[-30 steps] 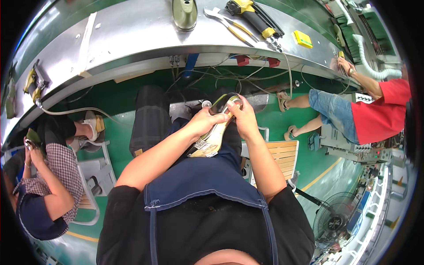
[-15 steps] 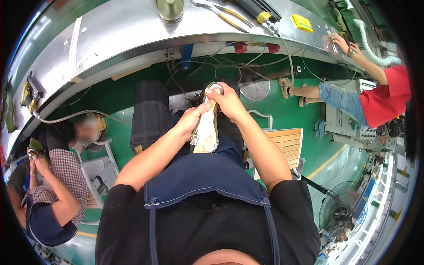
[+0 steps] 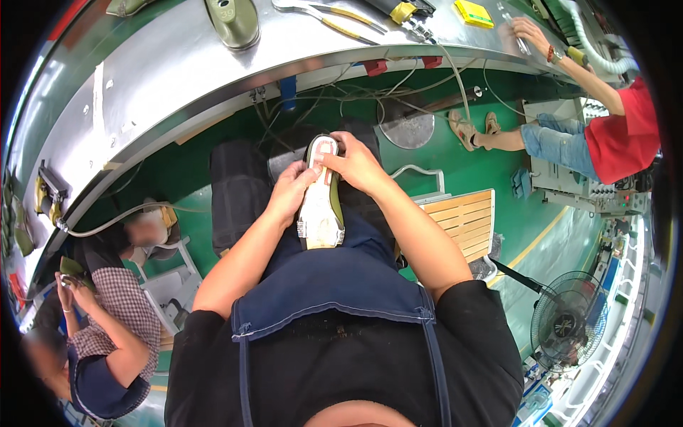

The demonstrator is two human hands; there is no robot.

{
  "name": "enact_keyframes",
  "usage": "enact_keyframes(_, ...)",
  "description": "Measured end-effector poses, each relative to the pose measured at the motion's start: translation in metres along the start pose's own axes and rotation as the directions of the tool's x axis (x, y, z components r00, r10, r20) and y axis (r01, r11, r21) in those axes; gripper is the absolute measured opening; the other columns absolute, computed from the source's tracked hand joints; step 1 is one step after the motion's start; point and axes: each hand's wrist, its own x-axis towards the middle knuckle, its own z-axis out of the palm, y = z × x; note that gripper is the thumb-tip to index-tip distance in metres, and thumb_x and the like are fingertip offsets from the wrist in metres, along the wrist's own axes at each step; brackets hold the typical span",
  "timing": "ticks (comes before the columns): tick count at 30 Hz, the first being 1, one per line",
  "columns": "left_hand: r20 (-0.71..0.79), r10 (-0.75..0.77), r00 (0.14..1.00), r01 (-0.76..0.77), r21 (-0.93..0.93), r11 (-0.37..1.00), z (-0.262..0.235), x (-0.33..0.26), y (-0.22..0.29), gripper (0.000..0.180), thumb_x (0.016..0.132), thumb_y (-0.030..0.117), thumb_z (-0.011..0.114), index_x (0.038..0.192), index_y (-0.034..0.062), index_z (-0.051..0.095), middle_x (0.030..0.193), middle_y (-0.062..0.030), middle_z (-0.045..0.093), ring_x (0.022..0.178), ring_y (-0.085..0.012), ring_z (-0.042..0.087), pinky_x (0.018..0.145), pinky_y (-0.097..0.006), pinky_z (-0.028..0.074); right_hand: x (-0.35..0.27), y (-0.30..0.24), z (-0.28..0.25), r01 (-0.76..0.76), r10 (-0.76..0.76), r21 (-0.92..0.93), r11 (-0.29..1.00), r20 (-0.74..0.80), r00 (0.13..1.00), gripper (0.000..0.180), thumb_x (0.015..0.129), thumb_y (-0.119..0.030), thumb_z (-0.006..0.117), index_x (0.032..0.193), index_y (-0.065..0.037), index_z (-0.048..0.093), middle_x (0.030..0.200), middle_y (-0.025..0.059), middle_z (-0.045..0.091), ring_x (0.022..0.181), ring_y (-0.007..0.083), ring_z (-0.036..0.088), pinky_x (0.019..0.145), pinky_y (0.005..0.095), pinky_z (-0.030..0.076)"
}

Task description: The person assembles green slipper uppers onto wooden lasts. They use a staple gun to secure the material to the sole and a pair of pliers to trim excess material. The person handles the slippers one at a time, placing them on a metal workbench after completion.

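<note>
Over my lap I hold an olive-green shoe upper on a last [image 3: 321,203], its pale sole side turned up and its narrow end toward me. White and tan patches cover that underside, with a reddish outline near the far end. My left hand [image 3: 289,191] is closed on its left edge, thumb laid on the underside. My right hand [image 3: 354,165] grips the far right edge, its thumb also pressed across the sole side. The fingers under the shoe are hidden. Olive material shows along the right side.
On the metal bench [image 3: 171,67] lie an olive shoe last [image 3: 235,25], pincers [image 3: 331,20], a yellow box [image 3: 474,13] and an air tool [image 3: 50,196]. Co-workers sit left and stand right. A wooden-slatted chair [image 3: 462,222] and a fan [image 3: 565,322] stand to my right.
The shoe has tilted a little, showing more of its olive right side. My right fingers have shifted at the far edge. The whole view has turned slightly, and the right co-worker's hand has moved.
</note>
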Motion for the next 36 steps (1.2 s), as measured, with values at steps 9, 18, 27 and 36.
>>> enact_keyframes(9,0.153,0.039,0.987,-0.032,-0.045,0.998,-0.024,0.035,0.025,0.037,0.099,0.023,0.073,0.125,0.0009,0.061,0.098,-0.003,0.069,0.085,-0.0102,0.062,0.08,-0.028,0.052,0.001,-0.001,-0.035,-0.178,0.03,0.388,0.904,0.358,0.933,0.068,0.094,-0.014,0.075,0.151,0.005,0.043,0.117,0.0119,0.067,0.096,0.0166,0.068,0.072,0.03,0.059)
enact_keyframes(18,0.261,-0.013,0.965,0.049,-0.135,0.99,-0.034,0.064,0.03,0.032,0.1,0.026,0.072,0.123,0.0041,0.065,0.088,0.0038,0.065,0.071,-0.0053,0.052,0.066,-0.021,0.043,0.006,0.006,-0.045,-0.229,0.073,0.415,0.88,0.359,0.93,0.058,0.092,-0.003,0.065,0.148,0.004,0.049,0.114,0.0087,0.063,0.095,0.0142,0.065,0.069,0.0263,0.059)
enact_keyframes(27,0.228,0.1,0.969,-0.122,0.084,0.989,-0.012,0.069,0.051,0.039,0.104,0.023,0.066,0.132,-0.0026,0.063,0.113,-0.0057,0.072,0.101,-0.0115,0.066,0.091,-0.026,0.052,0.004,0.006,-0.028,-0.003,-0.007,0.263,0.965,0.038,0.999,0.044,0.095,-0.013,0.07,0.134,0.004,0.061,0.104,0.0087,0.069,0.084,0.0136,0.065,0.074,0.0306,0.056)
enact_keyframes(36,0.29,0.258,0.922,-0.376,0.503,0.778,-0.013,0.061,0.062,0.044,0.099,0.019,0.07,0.138,-0.0013,0.064,0.121,-0.0092,0.069,0.11,-0.0178,0.066,0.1,-0.032,0.052,-0.003,-0.003,-0.018,0.13,-0.12,0.071,0.989,-0.126,0.985,0.035,0.099,-0.015,0.069,0.128,0.006,0.065,0.095,0.0057,0.069,0.079,0.0096,0.062,0.075,0.0283,0.053)
